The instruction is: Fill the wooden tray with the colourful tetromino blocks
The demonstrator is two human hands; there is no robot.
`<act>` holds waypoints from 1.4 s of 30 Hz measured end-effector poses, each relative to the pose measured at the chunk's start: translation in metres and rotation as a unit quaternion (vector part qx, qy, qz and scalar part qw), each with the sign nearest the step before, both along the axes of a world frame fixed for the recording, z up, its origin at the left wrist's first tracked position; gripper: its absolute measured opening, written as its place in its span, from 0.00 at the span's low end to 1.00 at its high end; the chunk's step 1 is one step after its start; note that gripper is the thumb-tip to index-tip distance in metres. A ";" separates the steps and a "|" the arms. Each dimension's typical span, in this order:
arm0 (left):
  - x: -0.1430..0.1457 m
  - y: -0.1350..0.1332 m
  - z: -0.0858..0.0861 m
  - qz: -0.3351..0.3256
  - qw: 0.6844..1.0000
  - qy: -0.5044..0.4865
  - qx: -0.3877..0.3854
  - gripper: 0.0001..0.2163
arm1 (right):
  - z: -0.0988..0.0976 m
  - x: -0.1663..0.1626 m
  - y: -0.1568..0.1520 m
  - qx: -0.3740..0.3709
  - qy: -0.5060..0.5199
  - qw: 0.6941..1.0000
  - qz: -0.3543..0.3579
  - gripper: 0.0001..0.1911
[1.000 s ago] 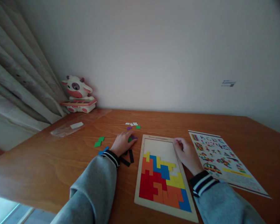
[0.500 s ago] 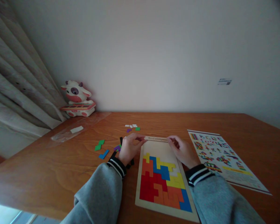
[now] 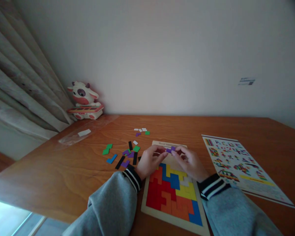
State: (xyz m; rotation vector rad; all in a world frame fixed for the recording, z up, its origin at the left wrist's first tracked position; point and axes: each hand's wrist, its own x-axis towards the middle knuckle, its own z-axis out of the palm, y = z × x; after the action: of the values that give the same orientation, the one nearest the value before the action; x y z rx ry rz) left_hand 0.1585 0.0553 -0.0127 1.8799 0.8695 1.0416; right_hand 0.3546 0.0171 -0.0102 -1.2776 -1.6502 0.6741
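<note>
A small purple puzzle piece (image 3: 171, 149) is pinched between my two hands above the upper part of the wooden puzzle board (image 3: 172, 220). My left hand (image 3: 151, 160) has its thumb and fingertips closed on the piece's left end. On the other end, the fingertips of my right hand (image 3: 190, 163) are closed too. Red, orange, blue and yellow pieces fit together in the lower part of the board, with a white piece (image 3: 186, 181) among the yellow ones. My left hand and wrist hide the board's upper left side.
Loose black, purple, green and blue pieces (image 3: 112, 159) lie left of the board, with white ones (image 3: 144, 129) farther back. A printed pattern sheet (image 3: 245, 167) lies to the right. A clear plastic bag (image 3: 75, 136) and a cow toy keyboard (image 3: 86, 101) are at the back left.
A purple piece now shows between my fingertips, where none was visible before. Both hands have moved closer together over the board. The view has shifted slightly.
</note>
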 end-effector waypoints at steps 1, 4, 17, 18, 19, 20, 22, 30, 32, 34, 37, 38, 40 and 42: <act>-0.004 0.000 0.002 -0.017 0.998 0.048 0.044 0.13 | -0.001 0.003 0.001 -0.002 0.028 0.999 -0.023 0.15; -0.013 0.001 0.003 -0.074 0.974 0.158 0.142 0.13 | -0.003 0.014 0.003 -0.012 0.101 0.991 -0.089 0.17; -0.021 0.051 -0.011 0.003 0.966 0.193 0.175 0.14 | -0.010 0.042 0.046 -0.015 0.142 0.982 -0.127 0.23; -0.023 0.054 -0.010 0.000 0.966 0.188 0.178 0.14 | -0.011 0.043 0.045 -0.021 0.151 0.982 -0.114 0.23; -0.025 0.055 -0.010 -0.005 0.966 0.184 0.181 0.15 | -0.012 0.044 0.043 -0.029 0.162 0.981 -0.104 0.24; -0.028 0.056 -0.008 -0.009 0.966 0.180 0.186 0.15 | -0.014 0.046 0.041 -0.039 0.173 0.980 -0.095 0.25; -0.032 0.054 -0.004 -0.009 0.964 0.180 0.195 0.14 | -0.017 0.049 0.037 -0.062 0.189 0.977 -0.079 0.26; -0.040 0.036 0.017 0.002 0.943 0.258 0.212 0.10 | -0.012 0.049 0.030 -0.062 0.179 0.978 -0.083 0.26; -0.040 0.035 0.018 0.013 0.947 0.253 0.198 0.11 | -0.009 0.048 0.029 -0.066 0.169 0.980 -0.076 0.26; -0.040 0.035 0.017 0.018 0.951 0.247 0.186 0.11 | -0.006 0.048 0.028 -0.079 0.145 0.985 -0.049 0.25; -0.039 0.036 0.014 0.022 0.951 0.242 0.189 0.12 | -0.004 0.050 0.025 -0.100 0.096 0.990 -0.003 0.22; -0.039 0.036 0.014 0.016 0.950 0.242 0.195 0.11 | -0.003 0.050 0.025 -0.106 0.084 0.991 0.006 0.21; -0.039 0.036 0.015 -0.009 0.945 0.243 0.218 0.11 | -0.004 0.051 0.024 -0.114 0.075 0.990 0.016 0.20; -0.039 0.035 0.016 -0.039 0.937 0.251 0.241 0.12 | -0.005 0.051 0.023 -0.120 0.085 0.989 0.027 0.19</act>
State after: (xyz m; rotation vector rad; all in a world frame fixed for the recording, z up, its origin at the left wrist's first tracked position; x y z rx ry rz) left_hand 0.1198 0.0904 0.0034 2.6487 0.8579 0.7750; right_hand 0.4056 0.0406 -0.0148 -1.3070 -1.5016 1.0109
